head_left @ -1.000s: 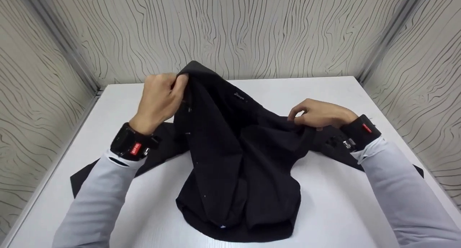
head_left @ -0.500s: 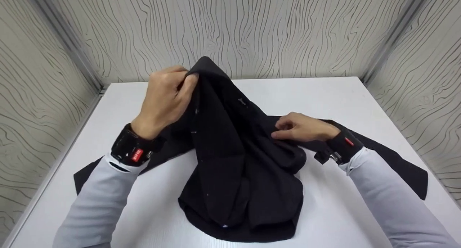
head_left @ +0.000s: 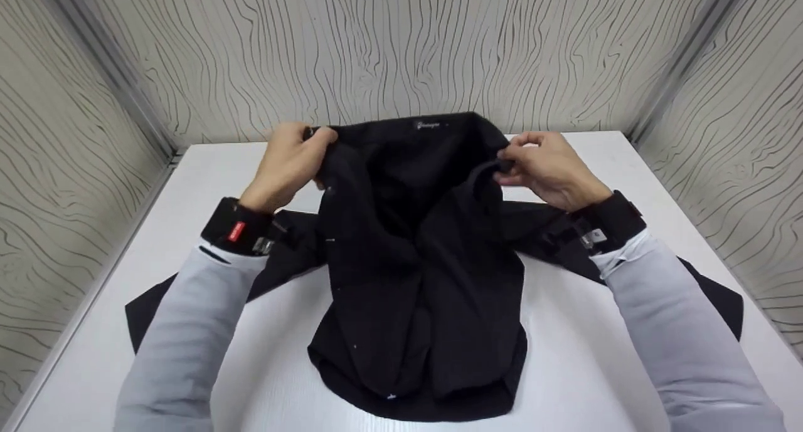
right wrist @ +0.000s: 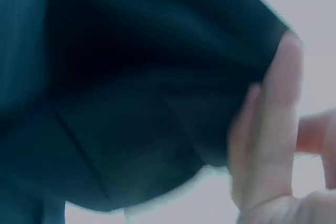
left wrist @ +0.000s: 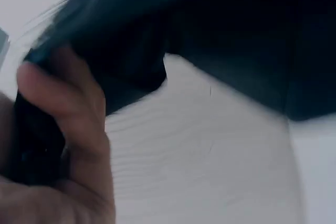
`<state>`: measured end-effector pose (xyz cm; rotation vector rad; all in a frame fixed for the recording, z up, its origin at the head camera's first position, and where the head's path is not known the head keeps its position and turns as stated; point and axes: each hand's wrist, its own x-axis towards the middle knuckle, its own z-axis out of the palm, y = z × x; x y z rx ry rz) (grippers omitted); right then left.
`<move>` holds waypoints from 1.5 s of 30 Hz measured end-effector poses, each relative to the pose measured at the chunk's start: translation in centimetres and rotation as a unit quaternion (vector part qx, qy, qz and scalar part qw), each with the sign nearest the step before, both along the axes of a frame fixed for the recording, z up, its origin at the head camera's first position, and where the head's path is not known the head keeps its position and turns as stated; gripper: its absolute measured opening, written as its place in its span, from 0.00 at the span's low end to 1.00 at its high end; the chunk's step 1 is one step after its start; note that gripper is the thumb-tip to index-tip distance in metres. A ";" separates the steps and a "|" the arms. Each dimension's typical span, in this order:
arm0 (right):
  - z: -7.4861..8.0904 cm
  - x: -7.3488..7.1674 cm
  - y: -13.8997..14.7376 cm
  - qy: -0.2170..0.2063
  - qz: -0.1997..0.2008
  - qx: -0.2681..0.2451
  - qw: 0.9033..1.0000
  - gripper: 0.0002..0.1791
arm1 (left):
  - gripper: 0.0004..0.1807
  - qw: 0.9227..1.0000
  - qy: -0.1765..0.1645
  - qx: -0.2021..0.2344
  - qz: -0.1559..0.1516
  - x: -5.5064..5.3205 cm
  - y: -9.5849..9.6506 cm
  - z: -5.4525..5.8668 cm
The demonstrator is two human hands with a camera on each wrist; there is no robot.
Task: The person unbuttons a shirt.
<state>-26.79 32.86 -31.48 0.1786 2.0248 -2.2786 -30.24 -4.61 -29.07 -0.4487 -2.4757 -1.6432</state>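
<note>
A black collared shirt (head_left: 376,281) lies front up, its hem toward me and its collar end raised off the table. My left hand (head_left: 287,162) grips the collar at its left end, thumb on top; the left wrist view shows the fingers curled round the dark cloth (left wrist: 126,35). On the other side my right hand (head_left: 546,165) pinches the collar's right end between thumb and fingers. Between the hands the collar band is stretched, with a small white script label (head_left: 428,125) on its inside. Both sleeves spread outward on the table, partly hidden under my forearms.
The white table (head_left: 583,357) carries the shirt. Patterned panels (head_left: 401,56) stand behind it and at both sides, joined by grey metal corner posts (head_left: 690,62). Each wrist wears a black strapped camera (head_left: 235,228).
My right hand let go of the shirt's right side, then moved up and took the collar's right end. The collar, earlier slanting down to the right, is now raised nearly level.
</note>
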 end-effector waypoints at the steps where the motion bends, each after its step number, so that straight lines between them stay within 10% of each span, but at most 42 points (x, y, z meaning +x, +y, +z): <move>1: 0.2 -0.4 -0.5 0.016 -0.026 -0.045 0.999 0.09 | 0.22 0.998 -0.028 0.054 -0.003 -0.6 0.7 -0.1; 5: 0.8 -2.3 -2.9 0.089 -0.116 -0.151 0.978 0.13 | 0.25 0.976 -0.044 0.214 -0.004 -2.7 3.7 -0.2; 8: 1.0 -3.8 -4.4 0.149 -0.165 -0.118 0.968 0.12 | 0.24 0.978 0.010 0.210 0.001 -4.4 5.5 -0.5; 13: -0.6 -6.4 -5.2 0.207 -0.090 0.051 0.973 0.06 | 0.25 0.996 0.022 0.050 -0.071 -7.2 6.9 -2.7; 17: -2.8 -6.6 -3.5 0.197 0.048 0.198 0.959 0.14 | 0.38 0.981 -0.020 -0.141 -0.130 -7.8 5.7 -6.0; 20: -4.2 -5.8 -1.1 0.190 0.093 0.323 0.922 0.15 | 0.39 0.965 -0.033 -0.217 -0.147 -7.4 3.7 -8.1; 26: -7.3 -3.2 5.0 0.184 0.133 0.539 0.811 0.15 | 0.33 0.944 -0.005 -0.299 -0.139 -5.9 -2.8 -11.3; 30: -9.5 -1.0 8.6 0.141 0.190 0.590 0.772 0.23 | 0.31 0.922 -0.022 -0.357 -0.150 -4.9 -7.4 -13.3; 36: -12.0 1.2 11.6 0.051 0.220 0.612 0.758 0.34 | 0.36 0.890 -0.100 -0.428 -0.121 -2.6 -11.7 -15.6; 45: -12.2 4.7 13.7 0.025 0.194 0.619 0.761 0.39 | 0.40 0.880 -0.123 -0.452 -0.084 2.3 -13.0 -15.5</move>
